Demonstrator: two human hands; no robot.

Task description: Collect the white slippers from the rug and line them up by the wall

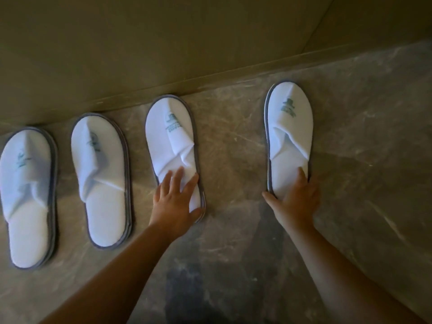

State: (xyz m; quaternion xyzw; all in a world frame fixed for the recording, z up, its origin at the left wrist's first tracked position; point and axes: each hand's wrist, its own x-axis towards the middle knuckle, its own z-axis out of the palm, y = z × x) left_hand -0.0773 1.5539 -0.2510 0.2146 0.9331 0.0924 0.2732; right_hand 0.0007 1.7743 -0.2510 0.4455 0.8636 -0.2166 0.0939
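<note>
White slippers with grey edging and a green logo lie in a row on the marbled floor, toes toward the wall [140, 54]. The leftmost slipper [28, 195] and the second slipper [102, 178] lie untouched. My left hand [175, 202] rests on the heel end of the third slipper [171, 136], fingers spread over it and thumb at its right edge. My right hand [295, 202] holds the heel of the fourth slipper [288, 132], thumb at its left edge and fingers on top. A wider gap separates the third and fourth slippers.
The beige wall meets the grey-brown marble floor [233, 253] along a low skirting line [210, 80] that runs up to the right. A wall corner seam shows at top right. Bare floor stretches to the right of the fourth slipper. No rug is in view.
</note>
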